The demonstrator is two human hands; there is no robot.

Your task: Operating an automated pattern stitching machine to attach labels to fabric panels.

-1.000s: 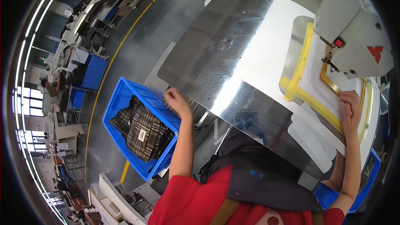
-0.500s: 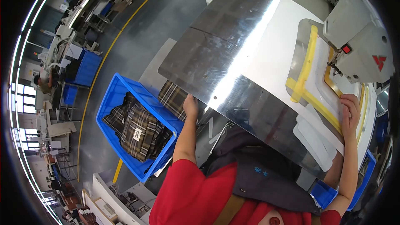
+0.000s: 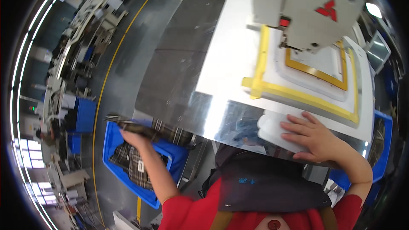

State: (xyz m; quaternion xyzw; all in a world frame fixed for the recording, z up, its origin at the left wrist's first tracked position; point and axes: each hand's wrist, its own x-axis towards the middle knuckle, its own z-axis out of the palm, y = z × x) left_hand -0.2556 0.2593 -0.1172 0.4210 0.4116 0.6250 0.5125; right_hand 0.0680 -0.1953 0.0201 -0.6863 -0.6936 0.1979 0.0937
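Note:
My left hand [image 3: 133, 138] is over the blue bin on the left, closed on a piece of dark plaid fabric [image 3: 138, 128] that bunches above the fingers. More plaid fabric [image 3: 172, 133] shows beside the table's left front corner. Inside the bin lie plaid pieces [image 3: 135, 168], one with a small white label. My right hand [image 3: 311, 140] rests with spread fingers on white rounded sheets [image 3: 275, 130] at the table's front edge. Beyond it, a yellow-taped template [image 3: 304, 96] lies under the sewing machine head [image 3: 319, 15], with a gold-coloured frame [image 3: 317, 75] in it.
The metal-and-white table top [image 3: 179, 68] fills the middle. The blue bin [image 3: 108, 153] stands on the floor at its left. Another blue bin [image 3: 387, 145] is at the right, near my forearm. Workstations [image 3: 76, 72] line the far left beyond a yellow floor line [image 3: 111, 64].
My left hand has gone from the table edge leftward over the bin, lifting plaid fabric. My right hand has moved from the taped template onto the white sheets. The view has turned.

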